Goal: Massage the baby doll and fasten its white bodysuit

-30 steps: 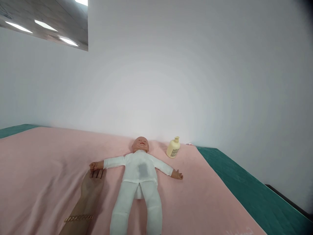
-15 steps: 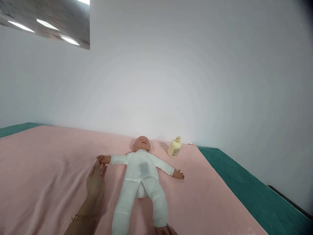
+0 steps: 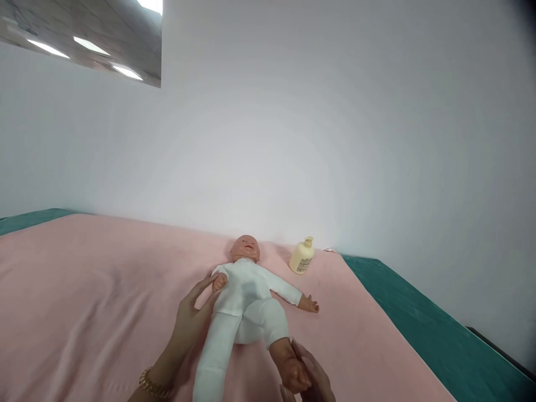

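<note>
A baby doll (image 3: 247, 279) in a white suit lies on its back, with a grey patch on its chest. My left hand (image 3: 193, 312), a beaded bracelet at its wrist, has thumb and fingers about the doll's arm on the left. That arm is folded in, so its small hand (image 3: 220, 282) rests by the shoulder. At the bottom, my right hand (image 3: 314, 371) is closed round the doll's bare foot (image 3: 295, 375), and the leg above it is bent at the knee. The doll's other arm stretches out to the right; the other leg lies straight.
A cream pump bottle (image 3: 302, 257) stands right of the doll's head, near the wall (image 3: 293, 139). Beneath the doll spreads a pink blanket (image 3: 104, 268), wrinkled at the left, over a green surface (image 3: 419, 312). A dark edge (image 3: 498, 352) shows at far right.
My left hand has moved right, folding the doll's arm from outstretched to its shoulder. My right hand has raised the foot, bending that knee. The view has shifted slightly.
</note>
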`<state>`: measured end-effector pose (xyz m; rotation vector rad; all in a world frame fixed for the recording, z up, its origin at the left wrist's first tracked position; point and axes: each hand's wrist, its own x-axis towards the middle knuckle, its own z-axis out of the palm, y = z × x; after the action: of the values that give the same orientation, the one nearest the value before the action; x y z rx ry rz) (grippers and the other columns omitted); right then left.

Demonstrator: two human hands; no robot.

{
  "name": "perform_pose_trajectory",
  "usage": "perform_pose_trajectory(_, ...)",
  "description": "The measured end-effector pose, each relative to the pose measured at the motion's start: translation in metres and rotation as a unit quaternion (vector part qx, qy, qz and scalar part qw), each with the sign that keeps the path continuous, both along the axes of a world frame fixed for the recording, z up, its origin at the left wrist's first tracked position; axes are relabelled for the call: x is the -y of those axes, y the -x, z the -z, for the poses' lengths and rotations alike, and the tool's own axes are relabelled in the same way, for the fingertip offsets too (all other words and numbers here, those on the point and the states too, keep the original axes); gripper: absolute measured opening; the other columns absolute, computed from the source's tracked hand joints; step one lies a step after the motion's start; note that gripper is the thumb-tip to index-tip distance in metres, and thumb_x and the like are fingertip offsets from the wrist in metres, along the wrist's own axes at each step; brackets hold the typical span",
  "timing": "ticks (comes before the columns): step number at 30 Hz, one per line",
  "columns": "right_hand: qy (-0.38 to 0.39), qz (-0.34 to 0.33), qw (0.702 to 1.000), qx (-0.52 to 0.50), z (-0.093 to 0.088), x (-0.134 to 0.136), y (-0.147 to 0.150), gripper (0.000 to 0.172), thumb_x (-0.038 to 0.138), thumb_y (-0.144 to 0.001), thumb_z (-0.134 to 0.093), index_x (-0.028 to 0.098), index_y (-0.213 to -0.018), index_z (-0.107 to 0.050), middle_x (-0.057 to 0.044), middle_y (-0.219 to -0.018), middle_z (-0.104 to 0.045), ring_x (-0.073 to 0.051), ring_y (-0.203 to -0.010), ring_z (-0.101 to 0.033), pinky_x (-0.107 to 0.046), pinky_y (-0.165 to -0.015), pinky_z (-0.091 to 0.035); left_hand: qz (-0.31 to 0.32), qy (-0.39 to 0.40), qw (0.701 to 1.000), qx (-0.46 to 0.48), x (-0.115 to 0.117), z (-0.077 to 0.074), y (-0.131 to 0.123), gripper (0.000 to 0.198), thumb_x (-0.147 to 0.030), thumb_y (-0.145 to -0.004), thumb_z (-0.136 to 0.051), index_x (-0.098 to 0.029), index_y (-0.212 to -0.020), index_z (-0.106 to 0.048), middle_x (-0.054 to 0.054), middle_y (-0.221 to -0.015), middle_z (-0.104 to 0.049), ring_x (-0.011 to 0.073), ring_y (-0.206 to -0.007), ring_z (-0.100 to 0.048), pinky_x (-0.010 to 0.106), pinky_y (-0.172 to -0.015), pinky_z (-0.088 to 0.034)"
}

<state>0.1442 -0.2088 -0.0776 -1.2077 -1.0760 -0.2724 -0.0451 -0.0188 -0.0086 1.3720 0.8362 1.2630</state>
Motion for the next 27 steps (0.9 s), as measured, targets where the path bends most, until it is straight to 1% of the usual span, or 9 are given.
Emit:
perform_pose_trajectory(2, -0.007, -0.026, 1.000, -0.003, -0.004, -0.009, 0.008, 0.038, 0.039, -0.086, -0.065, 0.027, -0.121, -0.061, -0.011, -0.110, -0.070, -0.028, -0.099, -0.070, -0.037, -0.074, -0.063, 0.026, -0.025, 0.999, -0.025, 0.001, 0.000, -0.001, 0.036, -0.036, -0.079, -0.070, -0.025, -0.113, -0.070, 0.006, -0.130, -0.063, 0.0255, -0.134, -0.046, 0.039, -0.112, -0.037)
perform_pose_trajectory(5, 0.018, -0.058, 0.998, -0.025, -0.022, -0.018, 0.028, 0.038, 0.034, -0.089, -0.062, 0.023, -0.125, -0.057, -0.014, -0.117, -0.067, -0.029, -0.108, -0.067, -0.041, -0.084, -0.060, 0.044, -0.102, 0.992, -0.060, 0.000, 0.002, -0.003, 0.035, -0.032, -0.077, -0.072, -0.026, -0.111, -0.072, 0.006, -0.127, -0.065, 0.0261, -0.132, -0.048, 0.042, -0.114, -0.035)
perform_pose_trajectory(8, 0.038, -0.049, 0.996, -0.062, -0.042, -0.022, 0.046, 0.039, 0.032, -0.093, -0.056, 0.024, -0.130, -0.051, -0.013, -0.125, -0.063, -0.026, -0.118, -0.061, -0.040, -0.092, -0.057, 0.061, -0.157, 0.981, -0.098, -0.003, 0.005, -0.004, 0.034, -0.030, -0.076, -0.072, -0.027, -0.109, -0.073, 0.006, -0.126, -0.066, 0.0271, -0.132, -0.048, 0.048, -0.115, -0.032)
perform_pose_trajectory(11, 0.042, -0.039, 0.996, -0.069, -0.051, -0.024, 0.053, 0.037, 0.031, -0.094, -0.053, 0.022, -0.130, -0.051, -0.014, -0.127, -0.061, -0.026, -0.122, -0.058, -0.039, -0.094, -0.056, 0.076, -0.168, 0.976, -0.114, -0.004, 0.005, -0.004, 0.034, -0.030, -0.074, -0.073, -0.030, -0.107, -0.074, 0.005, -0.123, -0.067, 0.0289, -0.131, -0.049, 0.052, -0.115, -0.031)
perform_pose_trajectory(16, 0.030, -0.023, 0.998, -0.049, -0.033, -0.029, 0.047, 0.039, 0.032, -0.091, -0.058, 0.023, -0.128, -0.053, -0.014, -0.125, -0.063, -0.027, -0.115, -0.063, -0.040, -0.089, -0.058, 0.072, -0.197, 0.970, -0.125, -0.005, 0.007, -0.003, 0.035, -0.029, -0.074, -0.073, -0.033, -0.108, -0.073, 0.004, -0.122, -0.067, 0.0295, -0.128, -0.052, 0.055, -0.113, -0.034)
perform_pose_trajectory(20, 0.000, 0.000, 1.000, 0.022, -0.009, -0.031, 0.032, 0.045, 0.033, -0.088, -0.062, 0.025, -0.131, -0.053, -0.013, -0.118, -0.066, -0.028, -0.105, -0.067, -0.039, -0.081, -0.061, 0.072, -0.159, 0.980, -0.099, -0.004, 0.008, -0.004, 0.036, -0.028, -0.073, -0.074, -0.031, -0.108, -0.073, 0.005, -0.122, -0.067, 0.0293, -0.130, -0.050, 0.054, -0.115, -0.032)
perform_pose_trajectory(22, 0.006, 0.007, 0.999, 0.048, -0.004, -0.029, 0.022, 0.052, 0.038, -0.083, -0.066, 0.027, -0.132, -0.053, -0.011, -0.115, -0.067, -0.030, -0.099, -0.069, -0.040, -0.076, -0.062, 0.063, -0.144, 0.984, -0.087, -0.003, 0.007, -0.004, 0.037, -0.028, -0.071, -0.076, -0.030, -0.108, -0.074, 0.005, -0.122, -0.067, 0.0295, -0.129, -0.051, 0.052, -0.115, -0.031)
perform_pose_trajectory(24, 0.015, -0.001, 0.997, 0.072, -0.006, -0.025, 0.012, 0.056, 0.048, -0.076, -0.069, 0.031, -0.128, -0.058, -0.008, -0.106, -0.070, -0.031, -0.091, -0.071, -0.041, -0.069, -0.062, 0.048, -0.126, 0.988, -0.075, -0.001, 0.005, -0.004, 0.037, -0.028, -0.071, -0.077, -0.029, -0.107, -0.074, 0.006, -0.123, -0.067, 0.0291, -0.127, -0.052, 0.050, -0.115, -0.033)
perform_pose_trajectory(27, 0.031, -0.011, 0.996, 0.083, -0.021, -0.014, 0.007, 0.049, 0.060, -0.071, -0.067, 0.040, -0.117, -0.065, -0.004, -0.094, -0.072, -0.033, -0.085, -0.071, -0.042, -0.058, -0.061, 0.024, -0.069, 0.996, -0.046, 0.002, -0.002, -0.002, 0.034, -0.029, -0.074, -0.075, -0.027, -0.108, -0.074, 0.006, -0.124, -0.066, 0.0276, -0.127, -0.053, 0.044, -0.113, -0.037)
